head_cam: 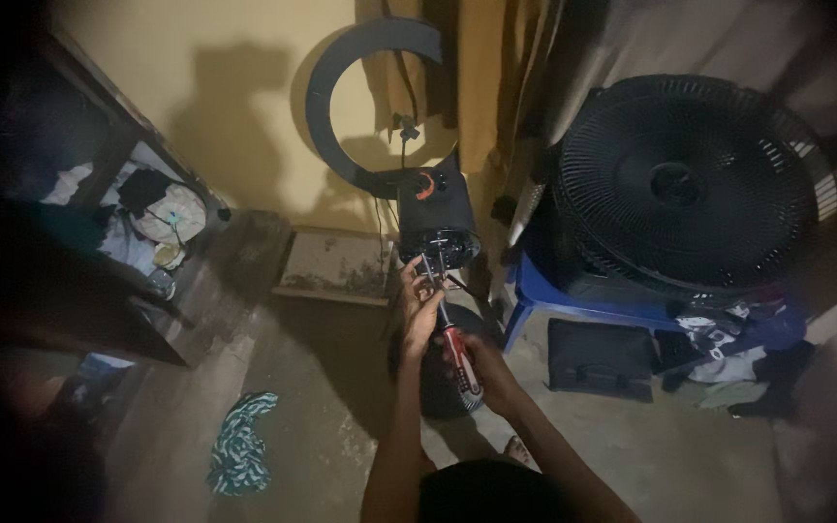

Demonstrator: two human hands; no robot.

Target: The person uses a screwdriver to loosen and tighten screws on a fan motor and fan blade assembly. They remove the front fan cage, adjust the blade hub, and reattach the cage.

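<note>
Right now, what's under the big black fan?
The big black fan sits on a blue plastic stool. Under the stool lies a dark flat bag; farther back is too dark to see.

Beside the black plastic fan motor housing (pixel 435 215), the screwdriver (pixel 455 351) shows a glossy red plastic handle and thin metal shaft. Right of it, a matt plastic fan grille (pixel 680 184); below-left, rough concrete floor (pixel 322 387) bearing soft cloth (pixel 240 441).

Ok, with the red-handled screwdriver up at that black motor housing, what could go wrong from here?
The red-handled screwdriver in the right hand meets the black motor housing close to the left hand's fingers; a slip could jab them. The room is dim, so the tip may miss the fastener. Any loosened small part could drop onto the cluttered concrete floor and be lost.
</note>
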